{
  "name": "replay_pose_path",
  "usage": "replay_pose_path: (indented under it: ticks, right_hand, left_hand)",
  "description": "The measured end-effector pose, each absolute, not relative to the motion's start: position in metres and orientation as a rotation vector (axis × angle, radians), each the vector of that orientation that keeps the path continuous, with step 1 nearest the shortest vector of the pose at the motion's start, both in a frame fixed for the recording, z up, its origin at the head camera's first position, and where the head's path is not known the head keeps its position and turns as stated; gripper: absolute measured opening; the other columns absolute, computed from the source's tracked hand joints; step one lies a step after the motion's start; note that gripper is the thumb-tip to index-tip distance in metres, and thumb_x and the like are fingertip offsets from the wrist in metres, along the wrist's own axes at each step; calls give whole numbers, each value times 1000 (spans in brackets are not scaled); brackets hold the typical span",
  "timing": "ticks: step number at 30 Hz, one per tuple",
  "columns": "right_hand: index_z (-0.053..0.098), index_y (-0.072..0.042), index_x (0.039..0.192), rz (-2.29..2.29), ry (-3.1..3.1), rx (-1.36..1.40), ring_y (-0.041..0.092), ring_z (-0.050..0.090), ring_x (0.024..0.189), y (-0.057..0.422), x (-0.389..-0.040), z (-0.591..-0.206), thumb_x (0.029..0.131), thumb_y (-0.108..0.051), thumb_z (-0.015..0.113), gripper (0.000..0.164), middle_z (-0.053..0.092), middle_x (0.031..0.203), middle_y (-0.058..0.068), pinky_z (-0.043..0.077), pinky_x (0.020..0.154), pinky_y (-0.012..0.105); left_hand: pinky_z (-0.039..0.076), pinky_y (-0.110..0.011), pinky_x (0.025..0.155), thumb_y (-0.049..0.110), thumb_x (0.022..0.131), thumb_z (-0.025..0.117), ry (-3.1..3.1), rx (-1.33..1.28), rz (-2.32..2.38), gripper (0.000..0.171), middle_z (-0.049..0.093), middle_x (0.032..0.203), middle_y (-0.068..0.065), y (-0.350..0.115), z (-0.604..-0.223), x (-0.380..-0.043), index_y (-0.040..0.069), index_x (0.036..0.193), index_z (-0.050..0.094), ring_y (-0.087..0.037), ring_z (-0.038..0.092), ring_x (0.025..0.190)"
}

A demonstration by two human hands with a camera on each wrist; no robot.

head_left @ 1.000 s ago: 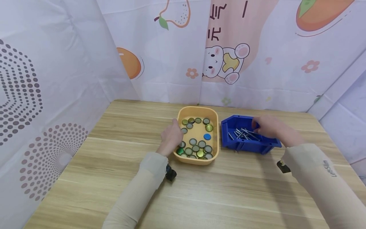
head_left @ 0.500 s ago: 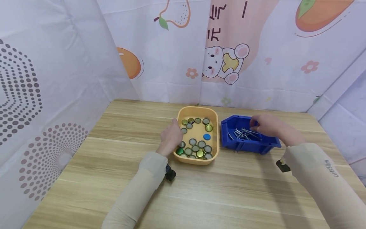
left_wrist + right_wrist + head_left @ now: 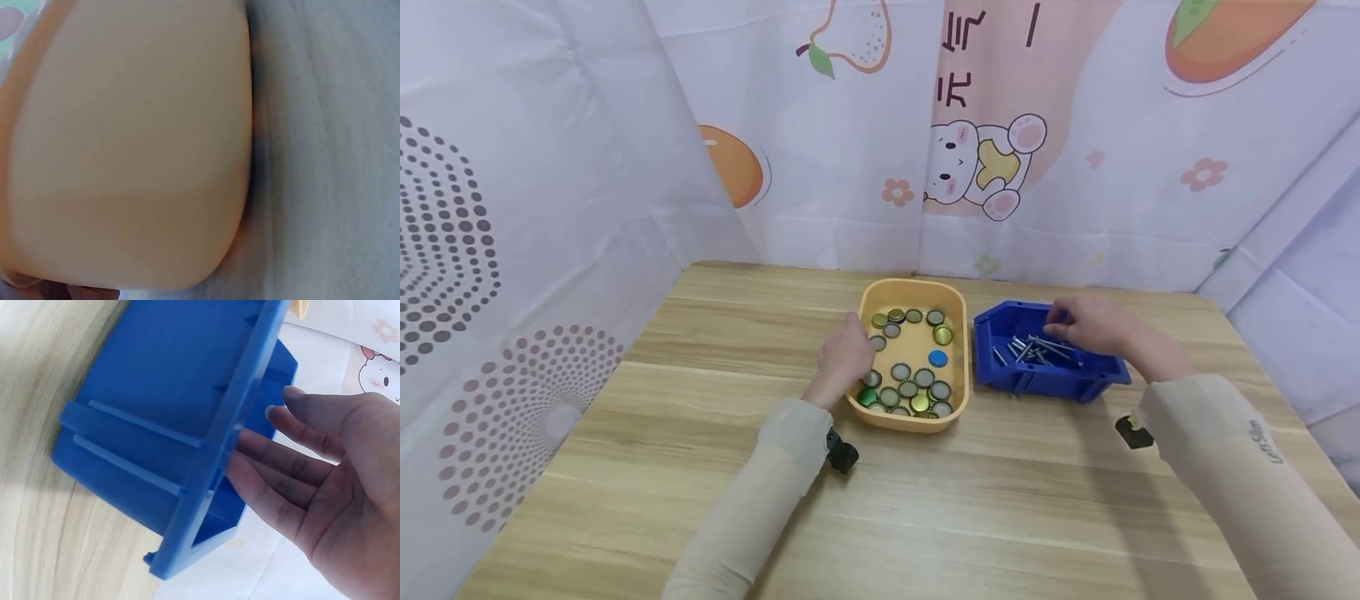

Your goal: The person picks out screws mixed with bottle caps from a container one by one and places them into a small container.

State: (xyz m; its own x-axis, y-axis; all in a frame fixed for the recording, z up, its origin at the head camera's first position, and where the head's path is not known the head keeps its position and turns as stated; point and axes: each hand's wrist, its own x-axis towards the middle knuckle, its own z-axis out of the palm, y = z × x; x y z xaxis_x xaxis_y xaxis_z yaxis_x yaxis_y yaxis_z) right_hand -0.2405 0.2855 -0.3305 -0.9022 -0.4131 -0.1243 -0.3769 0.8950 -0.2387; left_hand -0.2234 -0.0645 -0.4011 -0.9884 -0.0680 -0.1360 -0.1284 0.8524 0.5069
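A yellow tub (image 3: 964,367) holds several bottle caps (image 3: 923,377), mostly silver and gold, with a green one and a blue cap (image 3: 937,358). My left hand (image 3: 844,354) grips its left rim; the left wrist view shows mostly the tub's outer wall (image 3: 131,137), with bits of fingers (image 3: 94,292) at the bottom edge. To the right is a blue bin (image 3: 1052,385) with several screws (image 3: 1033,348). My right hand (image 3: 337,481) reaches over its far edge, fingers dipping inside. Thumb and index finger stand near each other, nothing visible between them; the lower fingertips are hidden behind the bin's wall.
Both containers stand side by side on a wood-grain table (image 3: 925,517), near its back edge. A printed white curtain (image 3: 820,167) hangs behind and along the left. Black wrist cameras sit under both sleeves.
My right hand has shifted slightly left over the blue bin. My left hand stays at the tub's rim. The head view has turned a little, so everything appears slightly farther left.
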Motion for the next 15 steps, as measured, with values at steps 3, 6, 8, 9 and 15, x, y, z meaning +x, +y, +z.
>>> replay_pose_path:
  ticks: [3,6,8,9,15]
  right_hand:
    - [64,1,106,-363,2883,-578,21,63,75,285,-239,-327,96,-20,61,24,71,90,12,51,73,45]
    - [58,3,115,-443,2853,-514,18,62,70,286,-237,-325,100,-25,57,32,69,87,14,50,68,40]
    - [53,5,121,-500,2836,-472,20,64,70,286,-236,-324,102,-28,53,38,69,88,18,51,67,39]
    - [51,5,124,-511,2838,-457,22,64,72,285,-236,-323,103,-30,51,41,69,91,20,52,70,41]
    - [40,5,136,-542,2924,-449,47,64,104,282,-233,-320,104,-35,46,52,64,116,33,47,92,61]
  left_hand:
    - [40,-36,61,20,102,41,2901,-150,846,17,60,87,-8,-65,-400,-223,11,115,46,-25,57,70]
    - [39,-35,59,23,104,38,2881,-132,880,22,57,84,-7,-66,-399,-222,9,121,45,-23,54,66]
    - [38,-33,57,26,105,35,2855,-104,910,30,55,83,-8,-67,-397,-222,7,127,43,-23,52,64]
    - [39,-34,57,29,106,32,2838,-89,924,35,56,84,-9,-68,-396,-222,5,132,40,-23,53,65]
    - [54,-42,81,49,106,20,2734,-42,962,66,59,124,-23,-79,-388,-219,1,150,25,-34,63,103]
